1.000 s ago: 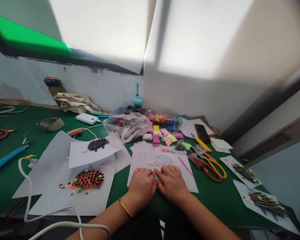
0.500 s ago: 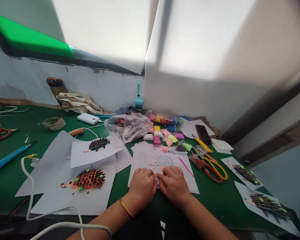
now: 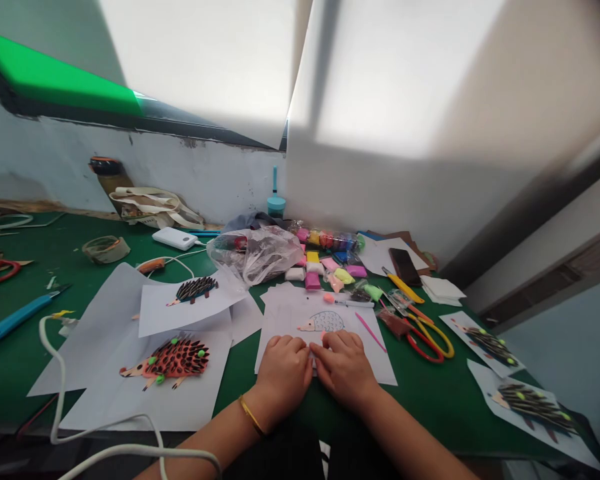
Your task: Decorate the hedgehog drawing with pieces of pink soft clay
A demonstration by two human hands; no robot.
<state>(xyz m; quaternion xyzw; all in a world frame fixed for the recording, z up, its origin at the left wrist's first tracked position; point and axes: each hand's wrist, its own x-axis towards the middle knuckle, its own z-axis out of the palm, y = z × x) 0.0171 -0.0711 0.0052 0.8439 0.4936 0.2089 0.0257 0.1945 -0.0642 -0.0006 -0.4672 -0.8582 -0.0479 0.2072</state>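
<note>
My left hand (image 3: 285, 370) and my right hand (image 3: 345, 367) rest close together over the lower part of a white sheet (image 3: 280, 320). Both have curled fingers, with thumbs and fingertips almost meeting in the middle. Whatever lies inside them is hidden. Just beyond the right hand's fingers shows a bit of pinkish clay (image 3: 324, 335). On the sheet is an outlined hedgehog drawing (image 3: 329, 321) with a peach-coloured face. A pink stick tool (image 3: 371, 332) lies to its right. Above the drawing are a lump of coral clay (image 3: 329, 298) and a white pen-like tool (image 3: 355, 304).
Packets of coloured clay (image 3: 313, 280) and a plastic bag (image 3: 260, 253) lie behind the sheet. Scissors (image 3: 433, 337), a yellow cutter (image 3: 404, 288) and a phone (image 3: 405, 267) sit right. Finished hedgehog pictures (image 3: 175, 363) lie left and right. A white cable (image 3: 57, 373) loops at front left.
The view has shifted very slightly. Both hands keep nearly the same place and curled pose, and nothing on the table has visibly moved.
</note>
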